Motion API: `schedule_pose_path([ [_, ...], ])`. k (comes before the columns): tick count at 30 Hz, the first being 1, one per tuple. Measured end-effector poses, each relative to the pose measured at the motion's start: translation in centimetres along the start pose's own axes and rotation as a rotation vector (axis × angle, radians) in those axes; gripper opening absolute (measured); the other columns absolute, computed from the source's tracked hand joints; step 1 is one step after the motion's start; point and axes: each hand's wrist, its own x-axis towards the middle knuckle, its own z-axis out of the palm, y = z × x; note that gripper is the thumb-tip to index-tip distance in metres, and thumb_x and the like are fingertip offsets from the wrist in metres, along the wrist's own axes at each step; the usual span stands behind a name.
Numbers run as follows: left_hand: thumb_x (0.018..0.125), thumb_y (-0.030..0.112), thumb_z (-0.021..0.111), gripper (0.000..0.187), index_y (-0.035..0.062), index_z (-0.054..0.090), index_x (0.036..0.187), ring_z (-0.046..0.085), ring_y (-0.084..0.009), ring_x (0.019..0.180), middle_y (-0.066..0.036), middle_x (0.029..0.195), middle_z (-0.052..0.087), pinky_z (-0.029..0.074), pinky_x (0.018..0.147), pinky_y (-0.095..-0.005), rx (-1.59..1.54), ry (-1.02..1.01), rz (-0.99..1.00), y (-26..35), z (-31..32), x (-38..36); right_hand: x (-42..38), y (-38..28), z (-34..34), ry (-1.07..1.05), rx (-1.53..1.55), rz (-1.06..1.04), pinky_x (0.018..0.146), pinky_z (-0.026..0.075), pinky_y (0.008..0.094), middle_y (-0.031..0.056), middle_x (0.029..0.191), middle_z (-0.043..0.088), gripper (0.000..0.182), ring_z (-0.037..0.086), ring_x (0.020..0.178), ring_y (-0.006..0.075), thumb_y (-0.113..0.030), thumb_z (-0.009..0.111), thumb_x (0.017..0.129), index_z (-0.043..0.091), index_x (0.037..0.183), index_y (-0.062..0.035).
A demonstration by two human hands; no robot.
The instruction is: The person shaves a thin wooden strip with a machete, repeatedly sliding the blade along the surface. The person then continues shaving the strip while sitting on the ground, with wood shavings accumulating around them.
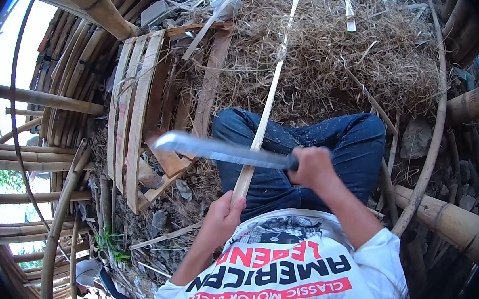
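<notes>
The person wears a white short-sleeved T-shirt (296,280) printed with red and black lettering, with dark blue denim jeans (308,144) just beyond the shirt.

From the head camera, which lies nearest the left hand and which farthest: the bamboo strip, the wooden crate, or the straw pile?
1. Bamboo strip: gripped in the left hand.
2. Wooden crate: to the left, beside the knee.
3. Straw pile: farthest, ahead beyond the legs.

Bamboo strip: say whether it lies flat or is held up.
Held up: the left hand grips the bamboo strip's near end, and the blade in the right hand crosses it.
</notes>
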Motion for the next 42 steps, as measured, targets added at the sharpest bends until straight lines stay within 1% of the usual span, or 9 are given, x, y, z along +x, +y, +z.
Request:
schedule_pose_path([
  [5, 0.101, 0.024, 0.051, 0.026, 0.0029, 0.056, 0.087, 0.044, -0.0029, 0.048, 0.004, 0.057, 0.048, 0.033, 0.044, -0.0211, 0.008, 0.003, 0.028, -0.2, -0.3, 1.2, 0.6, -0.1, -0.3, -0.06, 0.081, 0.095, 0.071, 0.055, 0.0438, 0.0189, 0.073, 0.068, 0.022, 0.068, 0.074, 0.0368, -0.026, 0.068, 0.069, 0.067, 0.078, -0.0059],
  [9, 0.1, 0.022, 0.052, 0.024, 0.0025, 0.056, 0.087, 0.044, -0.0028, 0.048, 0.004, 0.058, 0.049, 0.034, 0.044, -0.0212, 0.007, -0.025, -0.002, 0.2, 0.2, 0.3, 0.2, -1.7, -1.2, -0.137, 0.073, -0.054, 0.069, 0.055, 0.0437, 0.0186, 0.075, 0.068, 0.022, 0.069, 0.073, 0.0346, -0.028, 0.068, 0.07, 0.067, 0.078, -0.0076],
  [17, 0.1, 0.019, 0.053, 0.019, 0.0033, 0.055, 0.09, 0.044, -0.0023, 0.048, 0.005, 0.059, 0.047, 0.034, 0.043, -0.0199, -0.099, -0.027, -0.054, 0.6, -0.8, 0.5, 1.2, -1.0, 0.1, -0.128, 0.186, 0.115, 0.073, 0.054, 0.0467, 0.0176, 0.077, 0.069, 0.026, 0.069, 0.075, 0.0349, -0.029, 0.071, 0.068, 0.067, 0.08, -0.0065],
  [20, 0.099, 0.019, 0.054, 0.017, 0.0035, 0.055, 0.091, 0.044, -0.0021, 0.047, 0.005, 0.058, 0.048, 0.031, 0.041, -0.0196, -0.068, -0.026, -0.013, 0.7, -0.6, 0.3, 2.4, 0.6, 0.5, 0.055, 0.056, -0.113, 0.066, 0.053, 0.0455, 0.0127, 0.066, 0.065, 0.018, 0.066, 0.066, 0.0338, -0.024, 0.072, 0.064, 0.063, 0.071, -0.01],
  [23, 0.099, 0.018, 0.054, 0.016, 0.0034, 0.054, 0.092, 0.043, -0.0018, 0.047, 0.005, 0.059, 0.048, 0.03, 0.041, -0.0194, -0.043, 0.002, -0.018, -0.3, -0.4, 0.4, 4.3, 2.7, 1.1, 0.011, 0.039, 0.071, 0.07, 0.054, 0.0483, 0.0159, 0.069, 0.066, 0.021, 0.066, 0.069, 0.0364, -0.025, 0.072, 0.065, 0.063, 0.073, -0.0083],
  [27, 0.098, 0.017, 0.057, 0.021, 0.0027, 0.051, 0.084, 0.044, -0.003, 0.05, 0.004, 0.058, 0.048, 0.034, 0.044, -0.0225, -0.09, -0.027, -0.067, 1.4, -0.9, 1.2, 1.8, -1.5, -0.6, -0.106, 0.142, -0.06, 0.072, 0.054, 0.047, 0.0176, 0.073, 0.068, 0.029, 0.068, 0.073, 0.0378, -0.029, 0.074, 0.066, 0.065, 0.082, -0.0067],
  [31, 0.098, 0.017, 0.057, 0.019, 0.0033, 0.051, 0.087, 0.043, -0.002, 0.051, 0.004, 0.059, 0.048, 0.032, 0.044, -0.022, -0.126, -0.017, -0.055, 1.8, -0.6, 1.0, 5.1, 3.9, 0.5, -0.024, 0.051, 0.089, 0.07, 0.054, 0.0471, 0.0167, 0.075, 0.068, 0.024, 0.068, 0.074, 0.0355, -0.029, 0.072, 0.066, 0.065, 0.075, -0.0073],
  [37, 0.098, 0.016, 0.056, 0.018, 0.003, 0.05, 0.087, 0.045, -0.0033, 0.05, 0.004, 0.06, 0.048, 0.033, 0.044, -0.021, -0.159, -0.093, -0.097, 1.4, -0.9, 1.3, 2.3, 0.0, -0.1, -0.098, 0.169, -0.003, 0.07, 0.054, 0.0471, 0.017, 0.073, 0.068, 0.025, 0.068, 0.073, 0.0355, -0.027, 0.074, 0.063, 0.064, 0.077, -0.0086],
  [42, 0.1, 0.017, 0.052, 0.015, 0.0035, 0.053, 0.095, 0.042, -0.0019, 0.046, 0.006, 0.058, 0.046, 0.031, 0.041, -0.0187, -0.085, -0.043, -0.043, 0.5, -1.1, 1.6, 5.7, 3.8, 1.8, 0.118, 0.005, -0.035, 0.063, 0.053, 0.0444, 0.0153, 0.066, 0.064, 0.02, 0.066, 0.066, 0.0343, -0.024, 0.072, 0.065, 0.061, 0.073, -0.0089],
])
